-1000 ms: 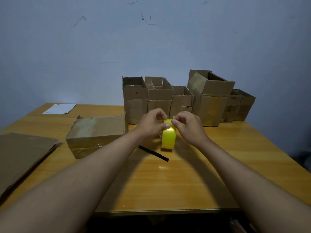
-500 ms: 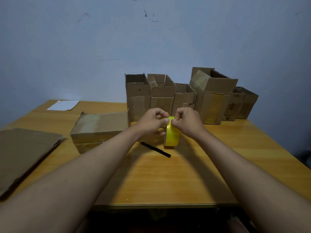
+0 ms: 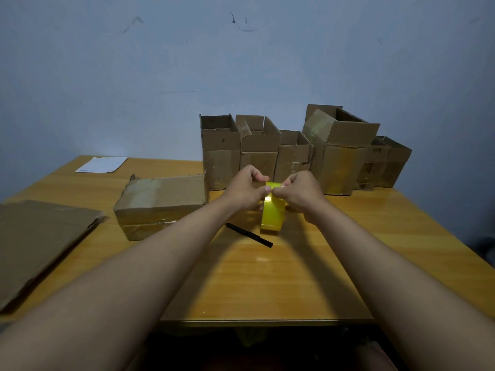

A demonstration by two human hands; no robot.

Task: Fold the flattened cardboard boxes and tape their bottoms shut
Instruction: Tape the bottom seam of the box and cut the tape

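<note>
Yellow tape roll (image 3: 272,215) upright on edge between 2 hands; left hand (image 3: 245,189), right hand (image 3: 300,192) both pinching its top.

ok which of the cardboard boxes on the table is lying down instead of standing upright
The lone box left of the hands, beside the black pen. It lies low on the table, while the others stand upright with open tops in a row by the wall.

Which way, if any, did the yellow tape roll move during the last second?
No. The yellow tape roll stands just behind the right end of the black pen, as before.
</note>
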